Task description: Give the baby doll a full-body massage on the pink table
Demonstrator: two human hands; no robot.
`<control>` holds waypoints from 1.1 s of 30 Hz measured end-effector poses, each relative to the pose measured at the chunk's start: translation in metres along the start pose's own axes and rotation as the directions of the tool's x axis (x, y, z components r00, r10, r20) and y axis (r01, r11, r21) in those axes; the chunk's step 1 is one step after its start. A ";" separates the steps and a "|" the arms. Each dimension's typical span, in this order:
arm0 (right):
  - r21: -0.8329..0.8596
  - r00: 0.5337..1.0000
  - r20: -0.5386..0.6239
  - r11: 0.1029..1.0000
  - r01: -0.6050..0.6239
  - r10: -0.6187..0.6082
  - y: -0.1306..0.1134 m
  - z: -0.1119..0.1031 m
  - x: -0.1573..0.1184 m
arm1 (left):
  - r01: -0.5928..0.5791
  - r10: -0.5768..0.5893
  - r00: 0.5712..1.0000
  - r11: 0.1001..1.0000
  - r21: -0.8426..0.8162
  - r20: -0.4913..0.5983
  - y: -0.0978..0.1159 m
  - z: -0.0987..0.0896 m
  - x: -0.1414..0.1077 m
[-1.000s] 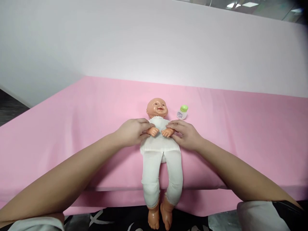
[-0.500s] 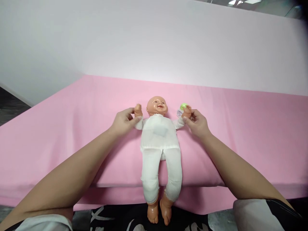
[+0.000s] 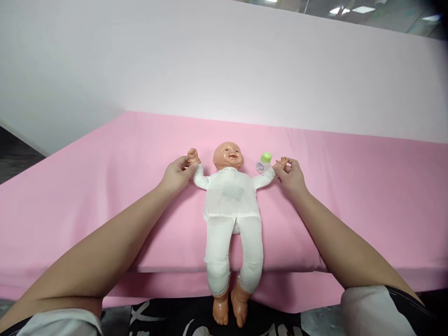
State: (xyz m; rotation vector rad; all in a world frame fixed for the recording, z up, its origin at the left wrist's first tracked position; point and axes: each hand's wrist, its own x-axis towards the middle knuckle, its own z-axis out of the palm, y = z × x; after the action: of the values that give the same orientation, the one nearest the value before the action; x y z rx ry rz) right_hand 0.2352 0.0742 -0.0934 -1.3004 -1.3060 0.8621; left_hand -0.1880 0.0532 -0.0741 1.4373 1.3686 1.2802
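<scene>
A baby doll (image 3: pixel 233 196) with a white cloth body lies on its back on the pink sheet, head away from me and feet over the near edge. My left hand (image 3: pixel 177 176) grips the doll's hand and wrist on the left side, with thumb and fingers closed around it. On the right side, my right hand (image 3: pixel 292 176) pinches the doll's other hand. Both doll arms are spread out sideways and bent a little upward. Beside the doll's head, close to my right hand, lies a small bottle (image 3: pixel 263 165) with a green cap and a printed label.
The pink sheet (image 3: pixel 364 210) covers the table up to a white partition (image 3: pixel 224 60) at the back and left. The table's front edge runs under the doll's legs, close to my black clothing (image 3: pixel 168 317) with white print.
Both my hands have moved outward, drawing the doll's arms farther apart. The bottle, partly covered by the doll's hand before, now shows more fully.
</scene>
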 end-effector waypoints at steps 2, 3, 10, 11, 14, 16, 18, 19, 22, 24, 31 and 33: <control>-0.005 0.995 -0.014 0.995 0.097 -0.097 -0.008 0.007 -0.012 | -0.084 0.083 0.996 0.993 0.089 0.016 0.006 0.005 -0.009; -0.012 0.991 0.036 0.991 0.132 -0.132 -0.012 0.010 -0.019 | -0.128 0.121 0.991 0.981 0.143 0.058 0.008 0.008 -0.014; -0.124 0.779 0.558 0.900 0.418 -0.285 -0.034 0.034 -0.050 | -0.575 0.396 0.748 0.787 0.223 0.533 0.016 0.019 -0.026; -0.114 0.762 0.575 0.893 0.435 -0.297 -0.035 0.035 -0.051 | -0.599 0.404 0.725 0.770 0.220 0.558 0.016 0.019 -0.025; -0.122 0.753 0.587 0.888 0.444 -0.296 -0.035 0.034 -0.052 | -0.607 0.401 0.706 0.768 0.206 0.584 0.016 0.017 -0.025; -0.157 0.796 0.552 0.907 0.391 -0.247 -0.033 0.033 -0.051 | -0.545 0.361 0.751 0.811 0.212 0.553 0.016 0.016 -0.026; -0.121 0.883 0.423 0.953 0.279 -0.205 -0.029 0.032 -0.046 | -0.418 0.279 0.838 0.880 0.224 0.468 0.014 0.015 -0.026; -0.062 0.926 0.327 0.974 0.219 -0.187 -0.027 0.030 -0.042 | -0.345 0.238 0.882 0.914 0.213 0.407 0.012 0.014 -0.025; 0.127 0.994 0.064 0.989 0.074 -0.083 -0.022 0.022 -0.024 | -0.156 0.131 0.967 0.983 0.098 0.218 0.005 0.011 -0.016; 0.173 0.998 -0.016 0.984 -0.050 0.054 -0.019 0.013 -0.012 | -0.036 0.033 0.993 0.999 0.019 0.113 0.000 0.007 -0.006; 0.066 0.908 0.141 0.911 -0.406 0.395 -0.010 -0.005 0.004 | 0.272 -0.272 0.962 0.961 0.059 0.001 -0.009 -0.001 0.015; 0.118 0.939 0.089 0.932 -0.342 0.333 -0.010 -0.003 0.003 | 0.230 -0.231 0.973 0.973 0.032 0.019 -0.008 0.000 0.013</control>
State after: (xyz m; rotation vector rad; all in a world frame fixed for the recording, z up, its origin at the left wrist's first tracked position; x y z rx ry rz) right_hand 0.2363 0.0753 -0.0827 -1.4224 -1.0699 1.2217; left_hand -0.1907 0.0671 -0.0797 1.2656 1.4966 1.0950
